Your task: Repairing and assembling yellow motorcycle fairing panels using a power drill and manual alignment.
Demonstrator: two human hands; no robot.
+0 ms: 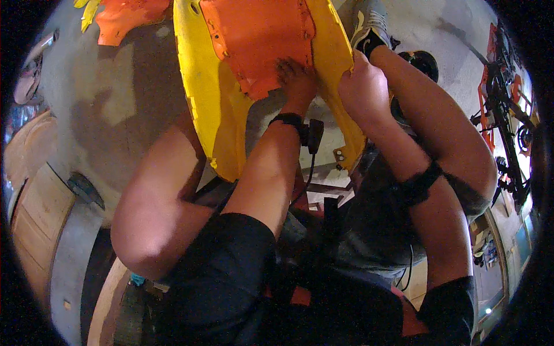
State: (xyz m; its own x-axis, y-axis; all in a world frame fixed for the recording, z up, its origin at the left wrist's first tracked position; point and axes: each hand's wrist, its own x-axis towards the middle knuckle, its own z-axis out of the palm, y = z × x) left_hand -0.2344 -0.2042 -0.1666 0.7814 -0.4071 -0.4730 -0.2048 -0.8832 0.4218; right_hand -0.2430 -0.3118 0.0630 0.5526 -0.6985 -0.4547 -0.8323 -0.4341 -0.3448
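Observation:
A large yellow plastic shell [202, 109] with two long sides stands between my bent legs, with an orange plastic panel [259, 34] between its sides. My left hand [297, 81] lies at the lower part of the orange panel, fingers apart, partly in shadow. My right hand [363, 86] is closed on the outer edge of the shell's right side. A small black device [314, 135] on a strap with a cable is on my left wrist.
Orange and yellow plastic pieces [121, 20] lie at the top left. My shoe [369, 23] and a dark round object [421, 63] are at the top right. A black and orange frame [502, 121] is at the far right, wooden boards [43, 207] at the left.

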